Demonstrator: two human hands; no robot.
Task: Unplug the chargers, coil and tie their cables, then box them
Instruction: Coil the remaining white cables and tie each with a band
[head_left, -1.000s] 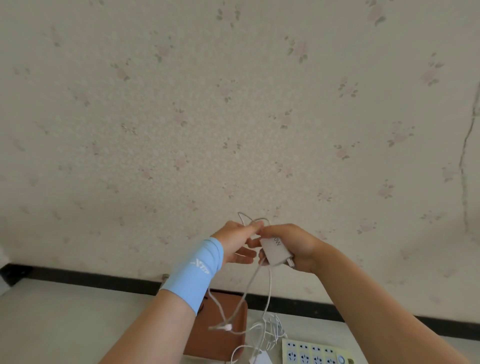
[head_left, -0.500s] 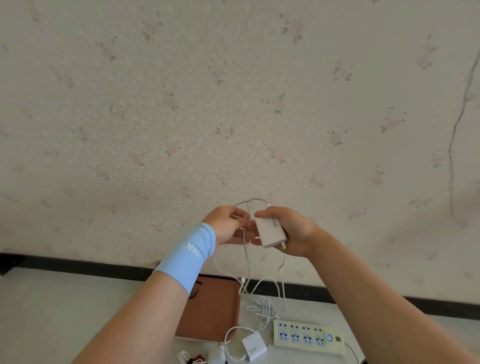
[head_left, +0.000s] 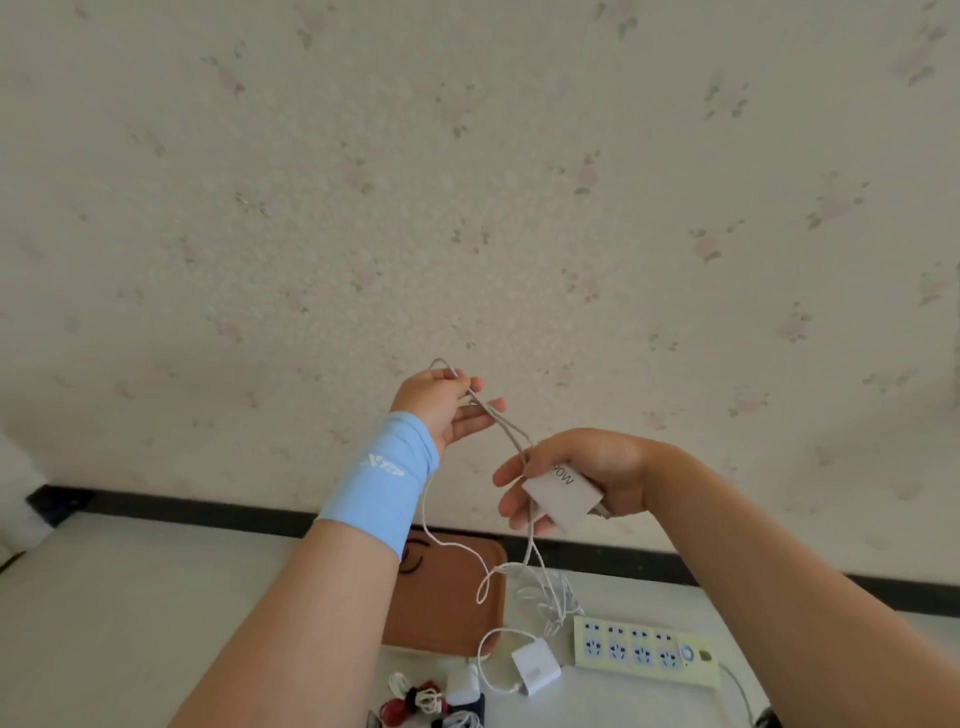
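My right hand (head_left: 587, 467) grips a flat white charger (head_left: 563, 496) marked 90W, held up in front of the wall. Its white cable (head_left: 506, 426) runs up to my left hand (head_left: 441, 405), which pinches a loop of it between thumb and fingers, higher and to the left. The rest of the cable hangs down in loose strands to the table. A second white charger (head_left: 536, 670) with its own cable lies on the table beside the power strip (head_left: 644, 649). The strip's sockets show nothing plugged in.
A brown flat case (head_left: 447, 597) lies against the wall behind the strip. Several small tied cable bundles, red and white (head_left: 415, 699), sit at the table's near edge. A black baseboard (head_left: 208, 506) runs along the flowered wall.
My hands were together at the charger. Now they have drawn apart: the left hand rose up and left with a loop of cable, the right stayed lower with the charger.
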